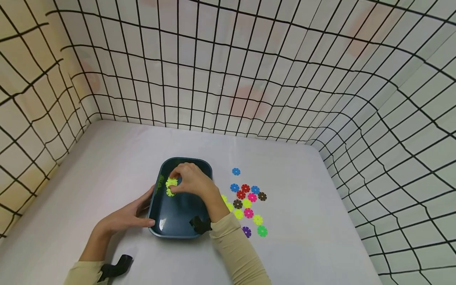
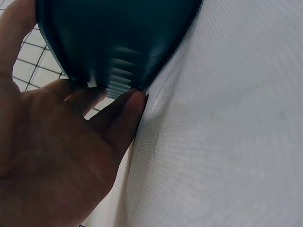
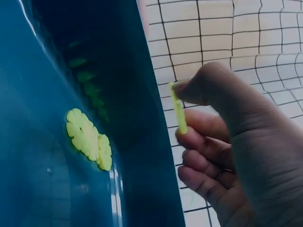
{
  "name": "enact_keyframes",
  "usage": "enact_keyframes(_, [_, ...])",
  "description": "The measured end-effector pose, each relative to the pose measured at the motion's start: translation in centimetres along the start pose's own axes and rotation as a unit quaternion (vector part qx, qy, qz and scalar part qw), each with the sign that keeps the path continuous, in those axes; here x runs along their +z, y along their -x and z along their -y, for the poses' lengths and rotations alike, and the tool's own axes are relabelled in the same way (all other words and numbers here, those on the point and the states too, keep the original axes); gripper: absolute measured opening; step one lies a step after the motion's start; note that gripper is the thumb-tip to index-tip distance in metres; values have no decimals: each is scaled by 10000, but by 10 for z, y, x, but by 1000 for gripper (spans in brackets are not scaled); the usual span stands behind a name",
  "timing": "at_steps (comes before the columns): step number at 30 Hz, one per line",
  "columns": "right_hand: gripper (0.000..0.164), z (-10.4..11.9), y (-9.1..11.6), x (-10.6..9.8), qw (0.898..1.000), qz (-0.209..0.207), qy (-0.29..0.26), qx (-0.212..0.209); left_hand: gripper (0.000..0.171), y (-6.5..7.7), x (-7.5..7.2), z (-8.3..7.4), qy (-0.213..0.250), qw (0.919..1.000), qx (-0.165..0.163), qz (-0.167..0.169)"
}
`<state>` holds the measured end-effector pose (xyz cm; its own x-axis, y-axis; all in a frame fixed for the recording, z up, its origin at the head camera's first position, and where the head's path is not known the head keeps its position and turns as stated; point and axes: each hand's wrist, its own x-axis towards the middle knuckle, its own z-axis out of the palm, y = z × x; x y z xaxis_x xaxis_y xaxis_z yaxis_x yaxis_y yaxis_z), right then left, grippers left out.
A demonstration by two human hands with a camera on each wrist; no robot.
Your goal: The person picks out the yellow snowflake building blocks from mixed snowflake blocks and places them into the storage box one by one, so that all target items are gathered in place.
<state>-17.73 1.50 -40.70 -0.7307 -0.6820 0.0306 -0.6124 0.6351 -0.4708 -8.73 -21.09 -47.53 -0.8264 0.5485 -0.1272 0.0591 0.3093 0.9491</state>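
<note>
A dark blue tray [image 1: 179,215] stands on the white cloth. My left hand [image 1: 122,217] grips its left side, thumb at the rim and fingers against the outer wall, as the left wrist view shows. Over the tray, my right hand [image 1: 194,181] pinches a yellow snowflake disc [image 3: 179,111] between thumb and forefinger, edge-on in the right wrist view. Its other fingers are loosely curled. Below it, yellow snowflake discs [image 3: 84,135] lie on the tray's floor near the left wall, overlapping each other. Their green-yellow reflection shows on that wall.
Right of the tray lie loose snowflake discs in several colours, among them blue [image 1: 236,171], red [image 1: 245,188], brown [image 1: 262,196], pink [image 1: 248,213], purple [image 1: 246,232] and green [image 1: 262,231]. The right forearm partly covers some yellow ones. Black-gridded netting [image 1: 221,75] surrounds the white surface [image 1: 303,237].
</note>
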Motion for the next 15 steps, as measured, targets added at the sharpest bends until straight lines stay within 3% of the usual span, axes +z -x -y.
enact_keyframes(6, [33,-4,-1,5,9991,404,59,115,107,-1,1,-1,-1,10000,-86,47])
enact_keyframes(15, [33,-2,-4,5,9973,683,252,70,107,0,0,-3,-51,10000,-61,-6])
